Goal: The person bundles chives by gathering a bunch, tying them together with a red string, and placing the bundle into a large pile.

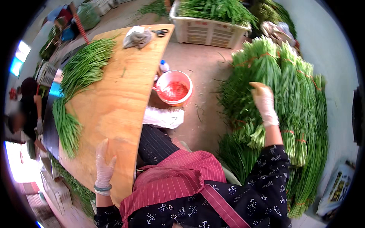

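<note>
My left hand (104, 165), in a thin pale glove with a bangle at the wrist, is over the near part of a wooden tabletop (121, 91). Its thumb and fingers are apart and nothing is in them. On my right, my gloved right hand (264, 103) reaches over a high pile of green chive bundles (296, 102), many tied with red bands. Its fingers are stretched out, with no bundle gripped; whether they touch the leaves I cannot tell. Loose chives (85, 62) lie along the table's left side, with a smaller heap (67, 127) nearer me.
A white bucket (175, 97) with red contents stands on the floor beside the table, near a blue-capped bottle (164, 66). Scissors (160, 32) and a grey cloth bundle (137, 38) lie at the table's far end. Beyond is a white crate (209, 34) of greens. Another person (28, 110) is at far left.
</note>
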A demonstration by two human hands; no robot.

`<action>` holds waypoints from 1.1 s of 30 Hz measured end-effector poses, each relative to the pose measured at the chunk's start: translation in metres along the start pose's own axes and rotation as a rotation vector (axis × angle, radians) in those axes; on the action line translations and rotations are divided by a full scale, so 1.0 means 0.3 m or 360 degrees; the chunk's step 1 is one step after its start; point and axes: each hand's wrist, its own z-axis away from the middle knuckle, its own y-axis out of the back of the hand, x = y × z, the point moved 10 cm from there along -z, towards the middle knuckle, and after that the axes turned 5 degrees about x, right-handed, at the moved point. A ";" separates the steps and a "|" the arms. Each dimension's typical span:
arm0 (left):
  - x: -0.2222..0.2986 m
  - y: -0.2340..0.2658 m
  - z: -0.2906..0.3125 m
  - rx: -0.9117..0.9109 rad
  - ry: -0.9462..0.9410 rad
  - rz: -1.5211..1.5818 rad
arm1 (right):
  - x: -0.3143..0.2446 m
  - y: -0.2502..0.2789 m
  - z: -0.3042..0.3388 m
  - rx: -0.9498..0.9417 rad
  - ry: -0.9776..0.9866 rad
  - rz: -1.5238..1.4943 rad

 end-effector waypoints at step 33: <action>-0.304 0.053 0.378 0.0310 0.0938 -0.0581 | -0.532 -1.825 0.308 -0.0771 -0.1506 -0.1579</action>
